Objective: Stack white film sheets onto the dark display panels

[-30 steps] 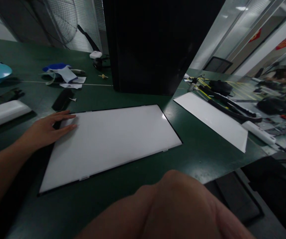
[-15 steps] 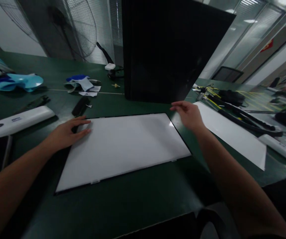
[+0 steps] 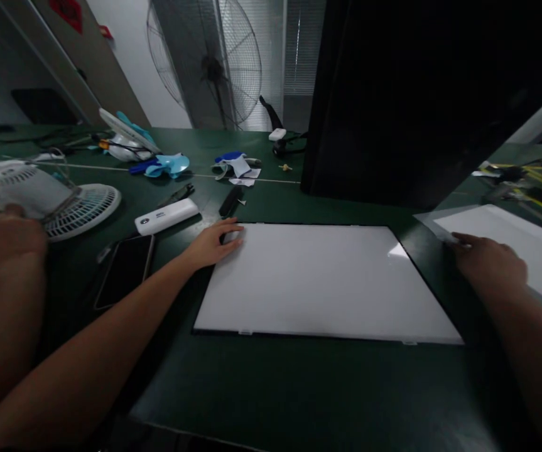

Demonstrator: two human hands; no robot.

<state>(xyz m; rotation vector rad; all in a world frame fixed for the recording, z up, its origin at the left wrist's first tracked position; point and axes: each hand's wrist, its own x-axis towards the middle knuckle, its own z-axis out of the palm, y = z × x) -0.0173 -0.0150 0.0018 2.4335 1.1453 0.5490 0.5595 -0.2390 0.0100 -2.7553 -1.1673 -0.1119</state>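
A thin white panel (image 3: 327, 282) with a dark frame lies flat on the green table. My left hand (image 3: 211, 243) rests on its upper left edge, the thumb and fingers stretched out and apart. Off to the right, my right hand (image 3: 492, 263) pinches the near left corner of a thin translucent sheet (image 3: 428, 221). That sheet lies with a white sheet (image 3: 501, 220) and partly overlaps it. My right wrist and forearm hide part of both sheets.
A large black screen (image 3: 393, 113) stands behind the panel. Left of the panel are a phone (image 3: 125, 271), a white oblong device (image 3: 167, 216) and a black object (image 3: 230, 201). Another person's hand (image 3: 7, 232) touches a white fan (image 3: 85, 210) at far left.
My right hand has moved from the panel's upper right corner to the sheets and closed on one. My left hand stays on the panel. The view has swung left, showing another person's arm.
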